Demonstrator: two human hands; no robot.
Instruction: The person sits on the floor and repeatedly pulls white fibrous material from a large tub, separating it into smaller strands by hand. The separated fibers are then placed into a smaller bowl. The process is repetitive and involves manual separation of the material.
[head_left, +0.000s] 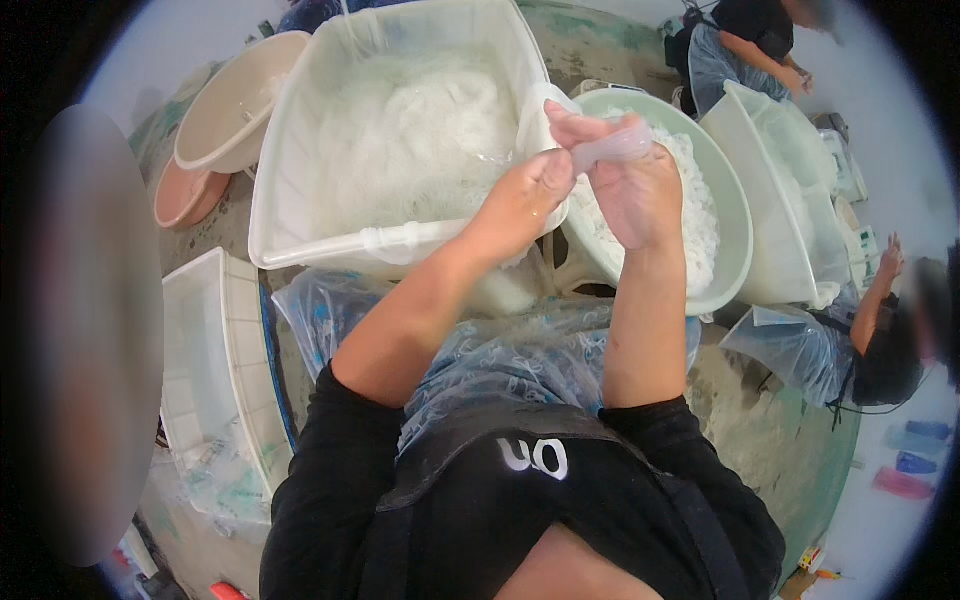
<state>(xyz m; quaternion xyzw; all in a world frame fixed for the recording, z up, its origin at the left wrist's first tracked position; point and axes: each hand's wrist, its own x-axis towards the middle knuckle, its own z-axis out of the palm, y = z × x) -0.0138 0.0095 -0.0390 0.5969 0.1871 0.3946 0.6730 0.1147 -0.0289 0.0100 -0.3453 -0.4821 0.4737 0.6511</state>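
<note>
My left hand (529, 196) pinches one end of a wet, translucent whitish strip (611, 148), which looks like a thin sleeve or membrane. The strip is drawn out over my right hand (637, 196), whose palm is turned up and whose fingers point left. Both hands are above the gap between a large white plastic tub (405, 238) and a pale green round basin (739, 225). Cloudy water and fine white stringy material (442, 112) fill the tub. Soft white shredded-looking pieces (694, 202) are heaped in the basin.
A beige basin (225, 112) leans over a pink one (187, 199) at the left. Below them is a white crate (240, 352) with plastic film. Two people in plastic aprons (802, 352) (712, 67) are at the right, beside another white tub (765, 195).
</note>
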